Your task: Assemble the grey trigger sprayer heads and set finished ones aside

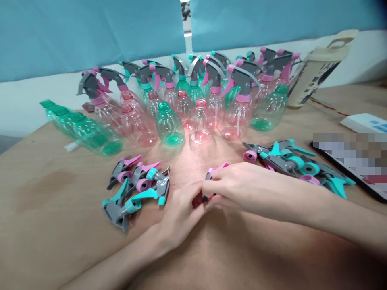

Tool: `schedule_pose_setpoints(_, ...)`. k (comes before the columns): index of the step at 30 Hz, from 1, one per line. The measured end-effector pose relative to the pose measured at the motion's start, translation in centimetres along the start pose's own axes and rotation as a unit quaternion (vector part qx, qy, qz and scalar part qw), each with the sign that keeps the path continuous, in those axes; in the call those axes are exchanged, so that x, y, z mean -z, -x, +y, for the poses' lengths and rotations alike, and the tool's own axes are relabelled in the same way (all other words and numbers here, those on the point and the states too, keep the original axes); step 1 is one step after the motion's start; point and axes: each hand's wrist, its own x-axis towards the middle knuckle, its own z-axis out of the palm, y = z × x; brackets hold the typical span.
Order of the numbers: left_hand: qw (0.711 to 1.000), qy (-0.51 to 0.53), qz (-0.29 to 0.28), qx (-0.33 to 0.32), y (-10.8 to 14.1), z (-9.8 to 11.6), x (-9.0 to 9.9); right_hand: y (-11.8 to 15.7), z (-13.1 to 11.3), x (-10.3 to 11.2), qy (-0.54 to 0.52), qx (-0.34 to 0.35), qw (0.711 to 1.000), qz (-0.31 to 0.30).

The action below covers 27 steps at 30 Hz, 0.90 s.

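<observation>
Both hands meet at the front middle of the table around a grey and pink spray head point(208, 175), whose lower part they hide. My left hand point(184, 205) has its fingertips closed on it from the left. From the right, my right hand point(232, 185) wraps its fingers over the same spray head. To the left of them lies a group of loose spray heads point(136, 181), grey with pink or teal parts. Another pile of loose spray heads point(290, 161) lies beyond my right forearm. Open-necked bottles, a clear pink one point(201, 121) and a green one point(170, 125), stand behind the hands.
Several bottles with spray heads fitted point(238, 108) stand in rows at the back. Green bottles point(87, 131) form a line at the left. A cream tumbler point(320, 72), a white box point(367, 122) and a dark-edged phone point(347, 167) are at the right.
</observation>
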Motion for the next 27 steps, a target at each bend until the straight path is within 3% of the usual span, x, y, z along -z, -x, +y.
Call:
schedule_pose_setpoints(3, 1.000, 0.003, 0.003, 0.016, 0.1, 0.1, 0.0, -0.4, 0.0, 0.3, -0.014, -0.020, 1.000, -0.015)
schedule_pose_setpoints(8, 0.999, 0.004, 0.028, 0.040, 0.3, 0.5, 0.0, -1.0, 0.7, 1.0, -0.125, -0.053, 0.989, -0.056)
schedule_pose_setpoints(16, 0.996, 0.001, 0.064, 0.069, 0.0, 0.8, 0.4, -1.4, 2.0, -0.1, -0.170, -0.043, 0.984, -0.022)
schedule_pose_setpoints(22, 0.995, 0.028, 0.062, 0.077, 0.0, 0.7, 0.4, -1.6, 2.8, -0.7, -0.295, -0.048, 0.954, -0.022)
schedule_pose_setpoints(27, 0.993, 0.040, 0.073, 0.082, 0.1, 0.6, 0.4, -1.3, 2.6, -0.5, -0.275, -0.077, 0.958, 0.012)
